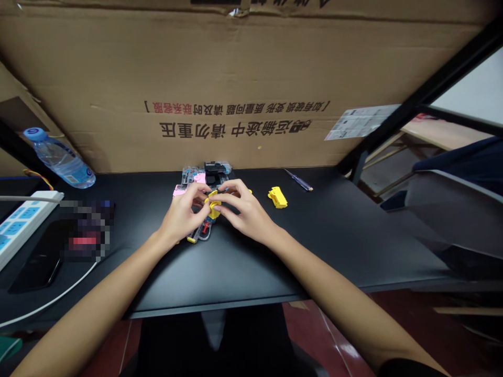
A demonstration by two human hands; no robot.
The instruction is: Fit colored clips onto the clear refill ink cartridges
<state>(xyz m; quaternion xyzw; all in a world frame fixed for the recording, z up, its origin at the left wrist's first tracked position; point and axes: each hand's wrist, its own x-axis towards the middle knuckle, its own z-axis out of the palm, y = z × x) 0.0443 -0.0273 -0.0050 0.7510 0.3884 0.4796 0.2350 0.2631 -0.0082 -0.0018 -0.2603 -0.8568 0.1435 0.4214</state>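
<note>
Item recorded at the centre of the frame: a small yellow piece [214, 207], pinched between the fingertips of both hands just above the black tabletop [314, 246]. The left hand [181, 213] was seen curled, its thumb and forefinger closed on the piece's left side; the right hand [244, 210] was seen likewise closed on the right side, its remaining fingers loosely bent. Directly beneath and behind the hands a cluster of small plastic parts [204, 175] in pink, blue, black and clear was laid out, partly hidden by the fingers. A second yellow part [277, 197] was placed alone to the right of centre, near the right hand yet apart from it. A small screwdriver [299, 181] was noted beyond it, toward the cardboard box [251, 78] filling the upper frame. A water bottle [58, 159] was lodged at the upper left, and a white power strip [19, 222] and a dark phone [35, 264] at the left edge.
</note>
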